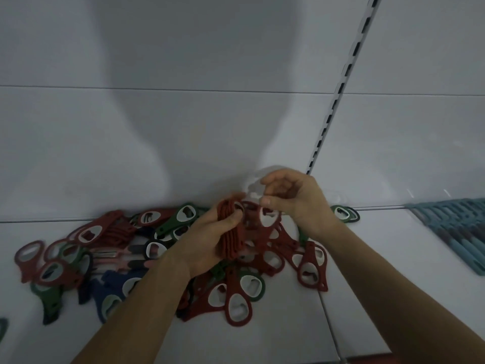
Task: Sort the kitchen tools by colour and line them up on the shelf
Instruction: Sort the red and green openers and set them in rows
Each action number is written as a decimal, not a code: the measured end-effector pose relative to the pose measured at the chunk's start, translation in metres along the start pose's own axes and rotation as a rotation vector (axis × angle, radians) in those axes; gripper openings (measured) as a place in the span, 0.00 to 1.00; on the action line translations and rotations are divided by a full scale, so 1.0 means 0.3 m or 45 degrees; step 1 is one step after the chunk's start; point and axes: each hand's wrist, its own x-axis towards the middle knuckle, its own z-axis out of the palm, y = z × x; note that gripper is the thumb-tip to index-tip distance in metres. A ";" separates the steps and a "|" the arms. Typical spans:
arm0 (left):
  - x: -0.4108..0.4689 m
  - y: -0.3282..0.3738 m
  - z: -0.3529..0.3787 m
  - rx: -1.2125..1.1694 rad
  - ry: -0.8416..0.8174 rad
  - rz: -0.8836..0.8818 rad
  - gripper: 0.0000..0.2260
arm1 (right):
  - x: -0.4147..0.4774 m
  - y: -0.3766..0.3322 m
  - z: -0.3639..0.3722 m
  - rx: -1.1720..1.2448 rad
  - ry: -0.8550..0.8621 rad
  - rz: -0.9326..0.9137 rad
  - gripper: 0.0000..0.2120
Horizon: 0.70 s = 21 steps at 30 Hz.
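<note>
The left hand [210, 240] has its fingers curled round a stack of red openers [231, 240], thumb pressed on top, held above the middle of the shelf [288, 337] near its back edge. The right hand [296, 200] pinches the head of one more red opener [267, 219] between thumb and forefinger, just beside the stack. Something clear and blurred shows behind those fingers; I cannot tell what.

The stack looks thick for one grip. Pushing another piece in could splay it and drop reds back into the mixed pile [86, 248] below. That pile sprawls toward the left end, with green openers [183, 214], blue ones [112, 292] and pink peelers [126, 258] tangled together, so hooked handles may drag wrong colours along. Teal tools [456, 232] already fill the right end, which leaves little room for a row there.
</note>
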 end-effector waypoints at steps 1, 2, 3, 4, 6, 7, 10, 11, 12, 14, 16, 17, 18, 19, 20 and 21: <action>-0.004 0.000 0.015 -0.027 -0.050 -0.047 0.19 | 0.004 0.011 0.030 -0.039 0.039 -0.042 0.15; -0.005 -0.006 0.025 -0.019 -0.087 -0.068 0.19 | 0.006 0.028 0.058 -0.101 0.094 -0.067 0.14; -0.003 -0.015 0.030 0.003 -0.098 -0.067 0.19 | 0.006 0.050 0.082 -0.186 0.152 -0.076 0.14; 0.000 -0.024 0.031 0.017 -0.082 -0.052 0.19 | 0.003 0.070 0.100 -0.296 0.219 -0.082 0.13; 0.002 -0.029 0.013 0.001 0.014 -0.028 0.20 | -0.004 0.103 0.103 -0.523 0.397 -0.136 0.07; -0.001 -0.028 -0.005 -0.030 0.053 -0.009 0.21 | -0.010 0.115 0.086 -0.639 0.466 -0.202 0.05; -0.018 -0.014 -0.052 -0.075 0.103 0.087 0.26 | -0.018 0.169 0.010 -1.170 0.176 -0.253 0.08; -0.021 -0.012 -0.058 -0.080 0.117 0.115 0.26 | -0.022 0.192 -0.003 -1.349 -0.046 -0.178 0.14; -0.023 -0.009 -0.058 -0.092 0.129 0.135 0.27 | -0.027 0.217 -0.008 -1.468 -0.214 -0.091 0.20; -0.022 -0.006 -0.053 -0.152 0.148 0.146 0.26 | -0.033 0.252 -0.005 -1.513 -0.296 -0.008 0.25; -0.021 -0.006 -0.052 -0.206 0.155 0.149 0.23 | -0.032 0.262 -0.004 -1.454 -0.261 -0.053 0.23; -0.023 -0.006 -0.056 -0.211 0.162 0.153 0.22 | -0.034 0.261 -0.009 -1.428 -0.245 -0.098 0.21; -0.024 -0.004 -0.061 -0.205 0.172 0.159 0.21 | -0.038 0.255 -0.016 -1.420 -0.219 -0.164 0.18; -0.024 -0.002 -0.067 -0.197 0.184 0.165 0.21 | -0.043 0.248 -0.028 -1.422 -0.180 -0.234 0.16; -0.025 0.002 -0.070 -0.192 0.196 0.170 0.20 | -0.046 0.237 -0.043 -1.414 -0.135 -0.280 0.13; -0.025 0.007 -0.073 -0.194 0.204 0.175 0.20 | -0.049 0.221 -0.059 -1.382 -0.098 -0.298 0.11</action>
